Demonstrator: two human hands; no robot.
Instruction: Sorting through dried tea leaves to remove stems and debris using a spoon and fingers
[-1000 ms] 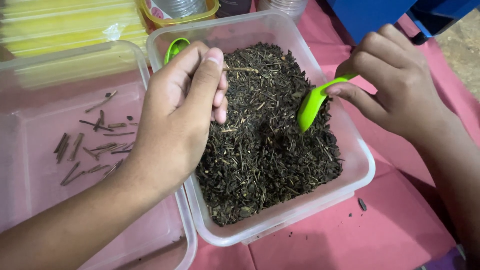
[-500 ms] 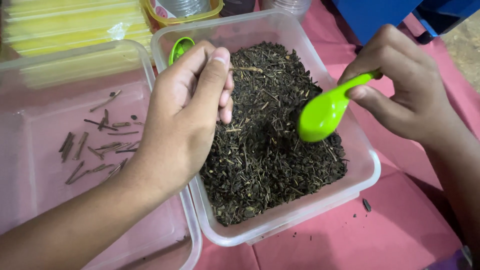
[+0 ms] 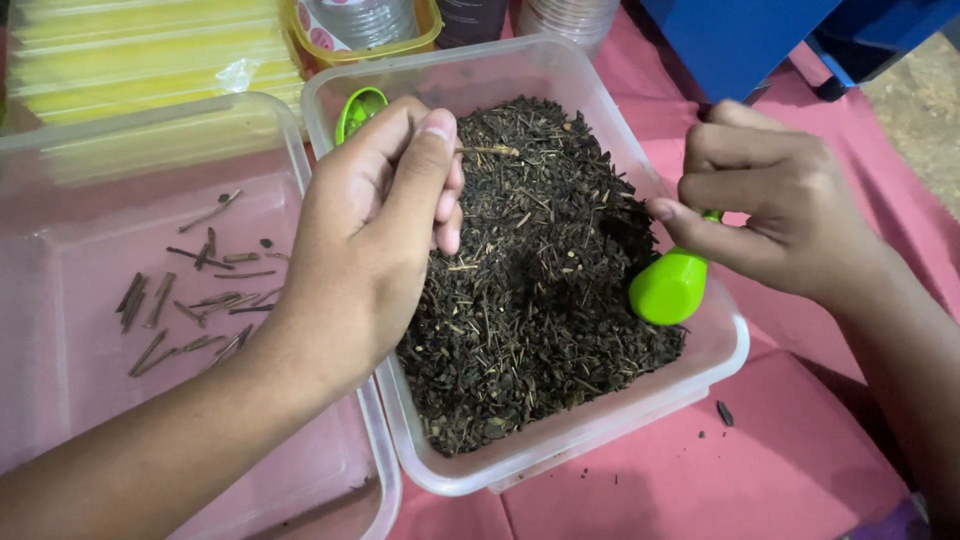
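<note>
In the centre of the table, a clear plastic tub (image 3: 700,390) holds a bed of dark dried leaf matter (image 3: 540,290), and both of your hands work over it. Your left hand (image 3: 370,230) hovers above the left part of the bed, fingers curled in toward the thumb in a loose pinch; a thin pale twig (image 3: 490,150) shows just past the fingertips, but you cannot tell from this view whether the pinch holds it. Your right hand (image 3: 770,210) is closed around the handle of a bright green scoop (image 3: 668,288), whose bowl dips into the right side of the bed beside the tub wall.

To do this step well, it seems best to keep the scoop shallow and turn over only a thin layer, so that stems surface where the left fingers can reach them. Pinch each stem singly and lift it straight up, letting loose leaf fall back before you carry it left. Keep the scoop's strokes away from the right wall, since a few crumbs (image 3: 724,412) already lie on the pink cloth (image 3: 800,470) near that side.

To the left, touching the first tub, a 2nd clear tub (image 3: 60,330) holds a scatter of brown stems (image 3: 190,300). A 2nd green scoop (image 3: 358,108) rests at the far left corner of the leaf tub. Further jars (image 3: 360,20) stand at the far edge.
</note>
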